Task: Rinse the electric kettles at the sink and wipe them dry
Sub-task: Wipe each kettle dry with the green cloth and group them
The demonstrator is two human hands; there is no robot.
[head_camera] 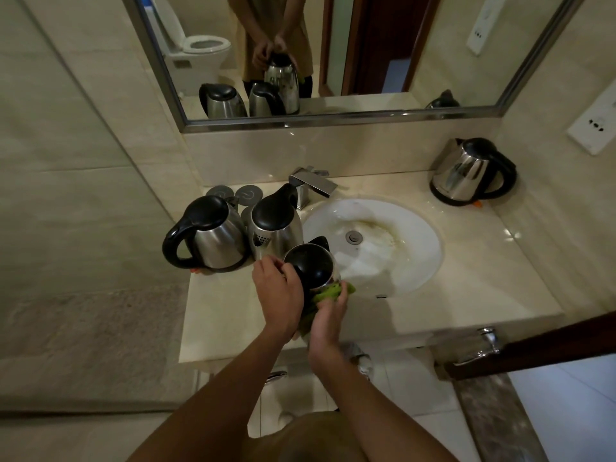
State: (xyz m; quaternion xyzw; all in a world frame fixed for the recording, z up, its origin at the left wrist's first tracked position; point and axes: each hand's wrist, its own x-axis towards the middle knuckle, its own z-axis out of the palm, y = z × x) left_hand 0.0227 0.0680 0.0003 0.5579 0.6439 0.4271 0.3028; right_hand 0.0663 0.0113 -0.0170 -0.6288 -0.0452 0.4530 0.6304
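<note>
Here the left hand grips the handle of a steel kettle held above the sink's near-left rim; the right hand presses a green cloth to its side, fingers curled round the cloth. Two kettles stand just left; another kettle stands far right on the counter.

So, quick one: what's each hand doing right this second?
Left hand: grips the handle side of the kettle at the sink's edge.
Right hand: holds the green cloth against the kettle's side.

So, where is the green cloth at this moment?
In the head view, the green cloth is at the sink's front-left rim, held by the right hand against the kettle that the left hand grips.
</note>
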